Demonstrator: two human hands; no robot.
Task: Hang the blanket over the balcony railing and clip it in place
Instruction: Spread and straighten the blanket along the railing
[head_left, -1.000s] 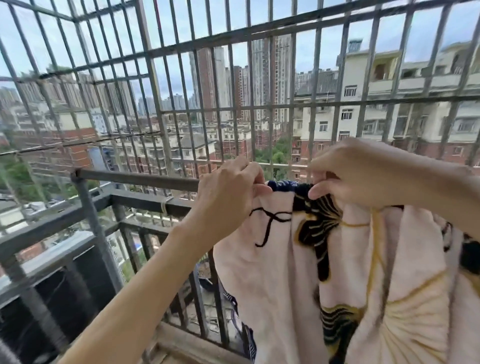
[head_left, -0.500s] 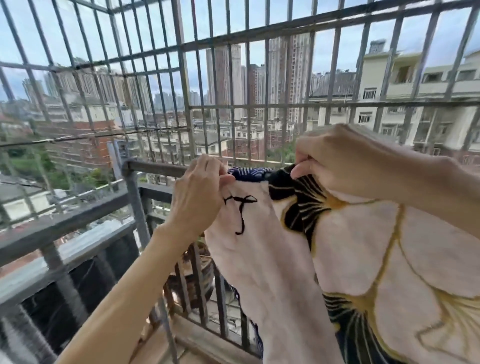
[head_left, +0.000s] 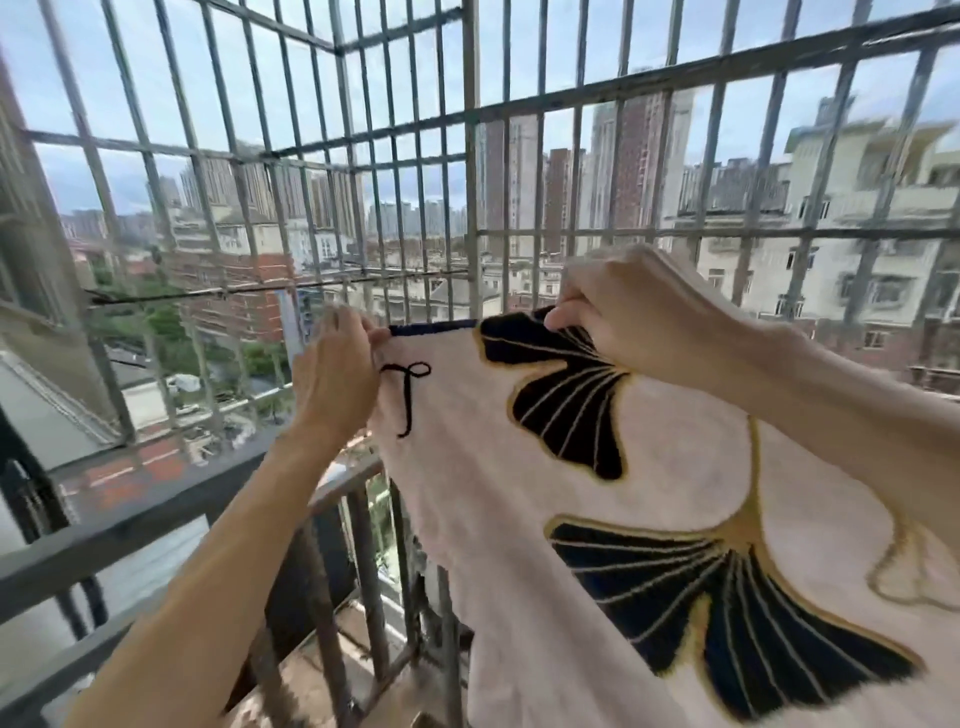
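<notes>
Both hands are up at the top edge of the blanket, and they're holding it taut between them. The left hand is closed on the corner, fingers pinched tight on the dark blue hem just above a little black looped mark in the print. The right hand is pinching the same edge further along, thumb and fingers clamped over a dark ginkgo-leaf pattern outlined in gold. The stretch of hem between the two hands runs straight and level. From there the blanket falls away, pale pink, down and to the right, covering the lower bars of the railing; a second, larger dark leaf sits lower on the cloth. Whether the hem is actually resting on a bar behind it, I can't tell: the cloth hides that. The grille rises just beyond the hands, with apartment blocks and towers past it. No clip shows in either hand.
</notes>
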